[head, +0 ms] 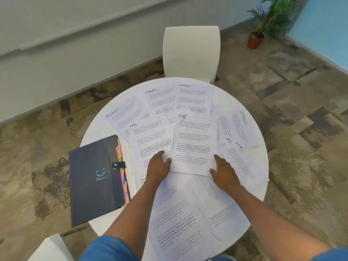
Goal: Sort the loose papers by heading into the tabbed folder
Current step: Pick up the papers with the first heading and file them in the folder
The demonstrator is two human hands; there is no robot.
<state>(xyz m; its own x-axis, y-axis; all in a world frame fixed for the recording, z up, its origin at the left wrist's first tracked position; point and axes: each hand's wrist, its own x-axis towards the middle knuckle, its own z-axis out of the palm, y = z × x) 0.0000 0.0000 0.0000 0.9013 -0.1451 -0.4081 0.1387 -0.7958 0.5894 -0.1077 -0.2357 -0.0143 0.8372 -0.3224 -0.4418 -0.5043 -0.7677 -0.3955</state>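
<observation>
Several loose printed papers with handwritten headings lie spread over a round white table (250, 208). In the middle lies a sheet headed HR (194, 140), and my left hand (157, 166) touches its lower left corner while lying flat on another HR sheet (150, 138). My right hand (224, 172) rests with straight fingers at the lower right corner of the middle HR sheet. A dark tabbed folder (94, 181) with a smiley logo lies closed at the table's left edge, its coloured tabs showing along its right side.
Sheets headed ADMIN (124, 117), FINANCE (160, 98), ADMIN (194, 97), SPORTS (239, 129) and HR (243, 161) lie around. A white chair (191, 53) stands behind the table. A potted plant (256, 39) stands on the floor at the far right.
</observation>
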